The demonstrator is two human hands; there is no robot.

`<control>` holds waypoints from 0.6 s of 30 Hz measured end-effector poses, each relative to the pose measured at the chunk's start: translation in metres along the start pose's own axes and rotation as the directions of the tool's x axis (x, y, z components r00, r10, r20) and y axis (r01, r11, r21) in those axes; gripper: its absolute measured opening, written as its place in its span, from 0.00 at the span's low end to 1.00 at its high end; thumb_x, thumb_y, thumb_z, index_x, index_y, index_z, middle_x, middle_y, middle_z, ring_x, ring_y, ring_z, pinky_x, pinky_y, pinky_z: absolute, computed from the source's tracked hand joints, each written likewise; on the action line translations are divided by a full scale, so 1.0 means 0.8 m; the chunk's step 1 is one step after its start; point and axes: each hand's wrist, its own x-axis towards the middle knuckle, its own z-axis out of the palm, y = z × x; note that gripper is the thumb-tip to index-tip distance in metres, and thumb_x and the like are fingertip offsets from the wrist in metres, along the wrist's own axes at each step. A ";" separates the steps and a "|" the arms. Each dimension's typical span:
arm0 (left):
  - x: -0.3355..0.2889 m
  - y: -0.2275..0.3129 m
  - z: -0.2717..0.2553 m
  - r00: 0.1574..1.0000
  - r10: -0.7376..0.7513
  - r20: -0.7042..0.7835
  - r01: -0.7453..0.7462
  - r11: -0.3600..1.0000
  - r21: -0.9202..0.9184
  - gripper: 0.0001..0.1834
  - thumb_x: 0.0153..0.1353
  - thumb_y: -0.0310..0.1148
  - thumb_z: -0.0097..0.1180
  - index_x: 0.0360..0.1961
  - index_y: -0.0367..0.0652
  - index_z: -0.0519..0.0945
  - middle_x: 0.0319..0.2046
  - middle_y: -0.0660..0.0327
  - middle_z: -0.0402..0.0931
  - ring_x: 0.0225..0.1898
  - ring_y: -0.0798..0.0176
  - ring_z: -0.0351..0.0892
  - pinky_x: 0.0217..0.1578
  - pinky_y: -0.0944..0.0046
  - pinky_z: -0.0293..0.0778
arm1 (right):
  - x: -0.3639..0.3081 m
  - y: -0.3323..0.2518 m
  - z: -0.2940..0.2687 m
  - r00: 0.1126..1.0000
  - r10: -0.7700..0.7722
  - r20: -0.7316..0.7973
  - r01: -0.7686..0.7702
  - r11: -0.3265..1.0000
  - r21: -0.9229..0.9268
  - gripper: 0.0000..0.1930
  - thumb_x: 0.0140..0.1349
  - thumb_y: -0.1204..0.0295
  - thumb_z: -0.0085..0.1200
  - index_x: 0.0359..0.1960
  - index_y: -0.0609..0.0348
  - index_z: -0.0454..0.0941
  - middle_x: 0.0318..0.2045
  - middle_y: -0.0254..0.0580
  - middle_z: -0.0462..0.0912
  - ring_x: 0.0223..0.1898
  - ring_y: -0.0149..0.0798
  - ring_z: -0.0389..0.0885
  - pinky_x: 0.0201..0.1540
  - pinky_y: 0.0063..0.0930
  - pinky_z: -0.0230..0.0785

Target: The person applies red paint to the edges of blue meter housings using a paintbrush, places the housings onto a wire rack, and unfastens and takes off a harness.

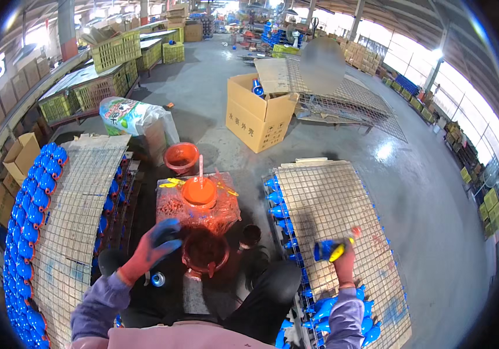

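Observation:
My right hand (345, 267), in a red-stained glove, is closed around a short blue cylindrical part (323, 250) with a yellow piece (337, 252) at its end. It is over the right wire mesh rack (325, 198); whether the yellow piece is a separate tool I cannot tell. My left hand (151, 250), in a red glove with blue fingers, is held in the air with fingers apart and nothing between them. Beside it is a bowl of dark red paint (205, 251). Beyond the bowl, an orange-red tub (199, 192) with an upright stick stands on a paint-splattered board (169, 210).
Blue rounded parts (30, 232) line the left mesh rack (69, 215); more blue parts (322, 311) lie near my right forearm. A red basin (181, 157), a small dark pot (250, 235), a plastic sack (136, 122) and a cardboard box (258, 119) stand ahead.

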 end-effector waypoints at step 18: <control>0.072 -0.031 -0.040 0.913 0.183 0.366 0.336 0.177 -0.925 0.37 0.64 0.60 0.48 0.65 0.44 0.65 0.60 0.53 0.70 0.56 0.56 0.75 0.57 0.56 0.71 | 0.095 -0.470 0.198 0.789 -0.336 0.514 -0.178 0.676 0.715 0.21 0.63 0.73 0.52 0.58 0.62 0.69 0.45 0.35 0.78 0.42 0.29 0.77 0.43 0.21 0.70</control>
